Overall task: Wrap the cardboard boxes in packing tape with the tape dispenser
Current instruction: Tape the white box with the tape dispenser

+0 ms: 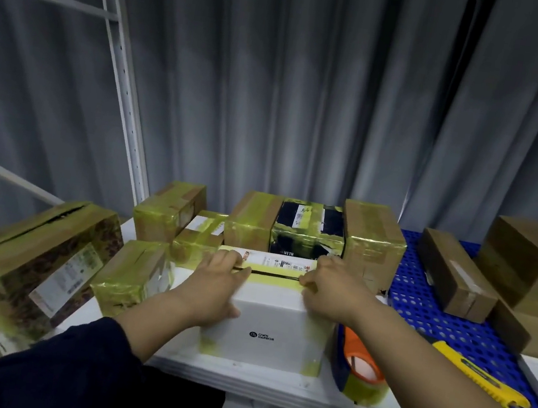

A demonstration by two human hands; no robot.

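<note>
A white cardboard box (265,328) with yellowish tape on its corners and along its top seam stands in front of me on the white table (236,377). My left hand (220,281) lies flat on the left of its top, fingers pressing the tape by the seam. My right hand (329,290) presses the tape at the right end of that seam, fingers bent down onto it. The tape dispenser (359,365), orange and blue with a yellowish roll, lies on the table just right of the box, with neither hand on it.
Several taped boxes (308,232) crowd the table behind and left of the white box. A large printed carton (35,261) sits at the left. Untaped brown boxes (455,273) rest on a blue perforated mat (424,315) at right, beside a yellow utility knife (478,375).
</note>
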